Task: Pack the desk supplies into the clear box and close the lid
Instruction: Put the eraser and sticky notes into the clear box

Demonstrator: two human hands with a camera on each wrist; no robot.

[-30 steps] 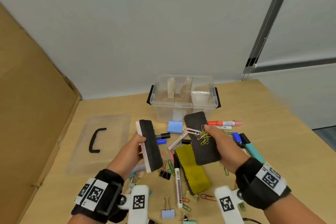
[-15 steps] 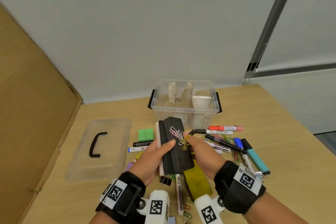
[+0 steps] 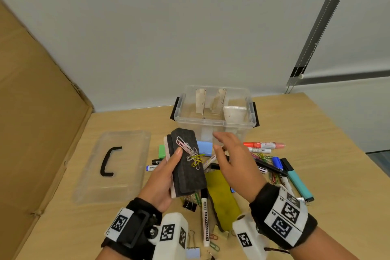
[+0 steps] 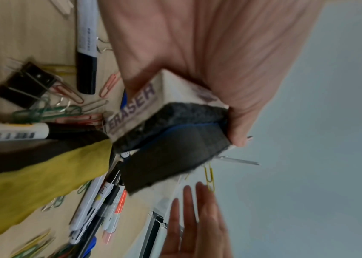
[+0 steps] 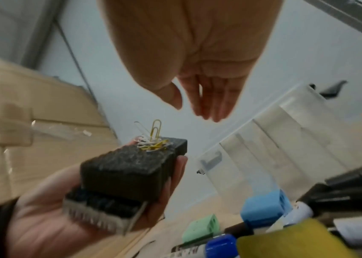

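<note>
My left hand (image 3: 168, 168) grips two black felt erasers (image 3: 187, 175) stacked face to face, thumb on the top one. A clump of paper clips (image 3: 191, 153) clings to the upper eraser. In the left wrist view the erasers (image 4: 171, 139) sit in my palm, one side printed ERASER. My right hand (image 3: 230, 154) hovers open just right of the stack, fingers straight, holding nothing. The clear box (image 3: 213, 121) stands open behind both hands, with wooden pieces and a white item inside. Its lid (image 3: 118, 164) with a black handle lies flat at the left.
A yellow eraser (image 3: 221, 196), several markers (image 3: 263, 145), a teal highlighter (image 3: 297, 181), binder clips (image 3: 190, 205), blue (image 3: 204, 148) and green (image 3: 162, 151) blocks and loose paper clips litter the table in front of the box. A cardboard sheet (image 3: 38, 122) leans along the left.
A second ago each hand held one eraser. They were brought together, and now the left hand holds both while the right hand has let go and drawn away to the right.
</note>
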